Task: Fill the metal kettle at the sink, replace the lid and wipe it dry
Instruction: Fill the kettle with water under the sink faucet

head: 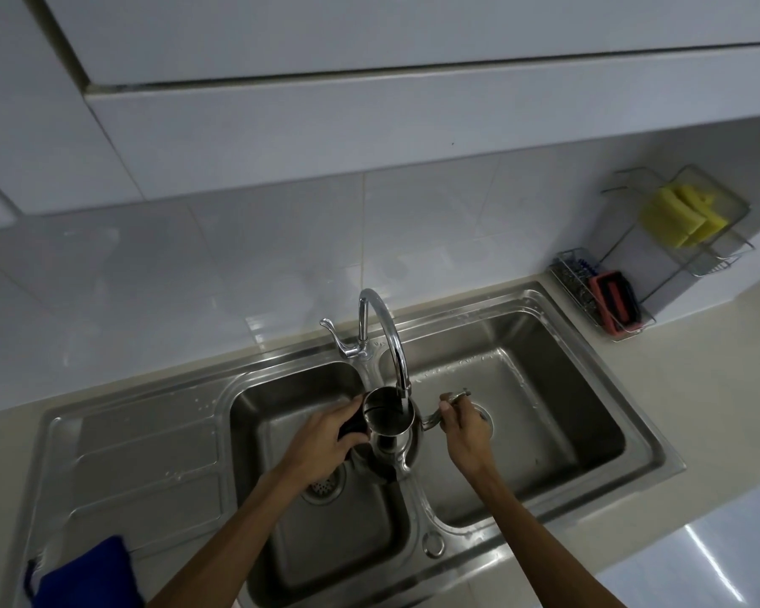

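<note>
Kettle (389,425) sits lidless under the tap (396,353), mouth up to catch water; left hand (325,436) wraps its dark handle, right hand (461,432) pinches the spout beside it to steady it.

The left hand (325,436) hides the kettle's (389,421) handle side, and the picture's bottom edge cuts off the blue cloth (86,577).

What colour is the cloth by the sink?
Blue; the cloth shows in the head view, bottom left.
</note>
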Tool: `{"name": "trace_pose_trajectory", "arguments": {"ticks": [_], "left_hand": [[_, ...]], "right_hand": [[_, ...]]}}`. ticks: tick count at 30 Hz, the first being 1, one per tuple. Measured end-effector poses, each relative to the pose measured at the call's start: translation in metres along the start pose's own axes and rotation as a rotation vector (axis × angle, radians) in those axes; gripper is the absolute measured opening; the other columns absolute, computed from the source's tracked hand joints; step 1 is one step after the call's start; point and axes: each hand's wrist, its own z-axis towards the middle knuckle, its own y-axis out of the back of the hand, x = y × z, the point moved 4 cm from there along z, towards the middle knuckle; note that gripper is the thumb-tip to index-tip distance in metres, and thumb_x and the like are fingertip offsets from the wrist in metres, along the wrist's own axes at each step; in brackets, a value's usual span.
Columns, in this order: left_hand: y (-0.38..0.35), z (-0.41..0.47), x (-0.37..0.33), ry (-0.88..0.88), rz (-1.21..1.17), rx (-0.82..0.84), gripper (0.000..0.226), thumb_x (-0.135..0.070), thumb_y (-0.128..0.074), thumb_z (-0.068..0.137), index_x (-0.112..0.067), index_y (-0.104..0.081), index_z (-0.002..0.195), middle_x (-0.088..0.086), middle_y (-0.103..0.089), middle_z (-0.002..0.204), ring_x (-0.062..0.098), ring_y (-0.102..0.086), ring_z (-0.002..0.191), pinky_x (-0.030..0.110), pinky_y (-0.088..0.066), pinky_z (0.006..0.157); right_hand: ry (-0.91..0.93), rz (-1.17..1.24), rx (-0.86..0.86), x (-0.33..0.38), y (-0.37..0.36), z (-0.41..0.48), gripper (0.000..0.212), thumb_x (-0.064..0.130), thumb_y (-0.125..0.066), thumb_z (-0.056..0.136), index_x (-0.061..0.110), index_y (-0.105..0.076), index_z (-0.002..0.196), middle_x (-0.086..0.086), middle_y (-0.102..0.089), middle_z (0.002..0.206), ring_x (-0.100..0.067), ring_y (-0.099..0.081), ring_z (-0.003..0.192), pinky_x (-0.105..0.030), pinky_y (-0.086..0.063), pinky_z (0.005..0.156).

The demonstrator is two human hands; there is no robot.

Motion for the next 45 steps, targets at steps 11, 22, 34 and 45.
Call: {"name": "trace_pose_trajectory", "arguments": {"ticks": [11,22,34,45], "left_hand": [[0.007,0.003,-0.009,-0.015,0.010,0.023,0.066,-0.035,-0.070,0.084,-0.031,-0.044,0.145,-0.006,-0.066,0.129,0.014,-0.063,0.114,0.039,-0.052,0.095],[0.011,-0.003,-0.014,-0.011,0.039,0.023,0.076,-0.041,-0.068,0.081,-0.046,-0.021,0.140,0.003,-0.067,0.126,0.022,-0.062,0.116,0.042,-0.050,0.098],[0.009,0.005,-0.007,0.008,-0.007,0.058,0.066,-0.044,-0.066,0.082,-0.040,-0.041,0.143,-0.004,-0.070,0.118,0.013,-0.066,0.104,0.039,-0.054,0.090],[0.013,0.013,-0.002,0.026,0.008,0.031,0.064,-0.030,-0.072,0.086,-0.019,-0.048,0.144,0.000,-0.068,0.124,0.014,-0.064,0.111,0.035,-0.051,0.094]], "right_hand": [[0.038,0.013,0.006,0.002,0.014,0.001,0.016,0.024,-0.051,0.101,0.015,-0.063,0.099,0.000,-0.068,0.079,-0.022,-0.067,0.074,-0.043,-0.055,0.070],[0.000,0.022,0.016,0.000,0.012,-0.003,0.017,0.033,-0.053,0.097,0.020,-0.064,0.095,-0.001,-0.069,0.077,-0.022,-0.069,0.073,-0.049,-0.057,0.074],[-0.055,0.009,0.060,-0.004,0.006,0.014,0.012,0.022,-0.054,0.099,0.016,-0.064,0.096,0.000,-0.069,0.079,-0.022,-0.069,0.077,-0.053,-0.057,0.079],[-0.064,-0.023,0.049,0.003,0.002,0.020,0.013,0.021,-0.055,0.099,0.014,-0.066,0.097,0.003,-0.071,0.080,-0.019,-0.071,0.078,-0.038,-0.056,0.076]]}}
